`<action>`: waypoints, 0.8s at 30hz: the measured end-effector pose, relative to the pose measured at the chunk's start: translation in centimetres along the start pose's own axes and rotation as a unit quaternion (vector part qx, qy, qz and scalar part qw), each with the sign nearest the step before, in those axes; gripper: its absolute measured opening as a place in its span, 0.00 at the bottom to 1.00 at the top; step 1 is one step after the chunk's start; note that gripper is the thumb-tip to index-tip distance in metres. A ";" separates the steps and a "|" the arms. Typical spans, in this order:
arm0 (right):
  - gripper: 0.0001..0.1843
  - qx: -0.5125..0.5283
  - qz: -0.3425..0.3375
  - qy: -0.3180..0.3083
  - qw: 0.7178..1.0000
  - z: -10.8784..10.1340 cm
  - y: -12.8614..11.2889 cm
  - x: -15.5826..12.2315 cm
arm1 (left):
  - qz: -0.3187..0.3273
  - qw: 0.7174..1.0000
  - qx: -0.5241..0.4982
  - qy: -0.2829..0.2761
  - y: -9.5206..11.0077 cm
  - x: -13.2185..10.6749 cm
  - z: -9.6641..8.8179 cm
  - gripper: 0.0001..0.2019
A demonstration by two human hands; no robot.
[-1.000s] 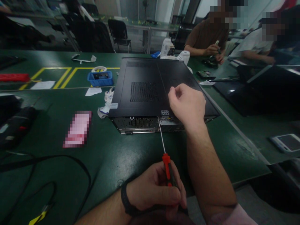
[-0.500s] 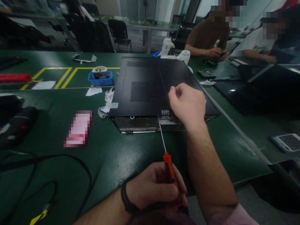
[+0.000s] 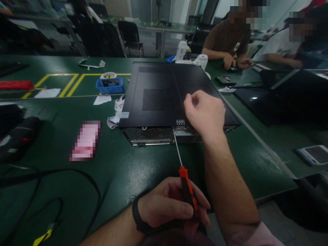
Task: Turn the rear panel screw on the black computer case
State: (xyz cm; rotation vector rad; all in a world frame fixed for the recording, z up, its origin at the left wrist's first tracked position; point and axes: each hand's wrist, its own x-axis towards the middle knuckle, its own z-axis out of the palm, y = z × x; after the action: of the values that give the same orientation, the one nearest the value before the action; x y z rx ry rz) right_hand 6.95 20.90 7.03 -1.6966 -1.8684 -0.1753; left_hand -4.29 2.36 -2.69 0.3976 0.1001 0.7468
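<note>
My left hand (image 3: pixel 166 203) is wrapped around the red and black handle of a screwdriver (image 3: pixel 186 186). Its thin shaft points away from me, with the tip at the rear edge of a black computer case (image 3: pixel 156 78) lying flat on the table. The tip meets the rear panel near the seam of the top cover; a screw there is too small to make out. My right hand (image 3: pixel 205 111) rests on top of the case near its rear edge, fingers curled in. Whatever those fingers may hold is hidden.
Left of the case are a blue bin (image 3: pixel 110 86), a tape roll (image 3: pixel 108 76), crumpled white gloves (image 3: pixel 116 114) and a blurred pink item (image 3: pixel 85 140). Black cables (image 3: pixel 94 191) lie front left. A phone (image 3: pixel 314 154) sits at right. Two people work across the table at upper right.
The screwdriver handle has turned in my left hand, whose fingers have shifted along it. My right hand and the case stay put. A person's hands across the table have moved lower.
</note>
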 end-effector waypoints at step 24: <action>0.19 -0.004 -0.002 0.003 1.000 0.0 0.0 0.0 | 0.026 0.999 0.010 -0.017 -1.0 0.1 -1.4 0.20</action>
State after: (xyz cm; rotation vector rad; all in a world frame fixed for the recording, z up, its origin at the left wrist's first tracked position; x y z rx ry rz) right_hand 6.99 20.94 7.01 -1.6961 -1.8691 -0.1903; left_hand -3.85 2.22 -4.41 0.4328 0.0648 0.7902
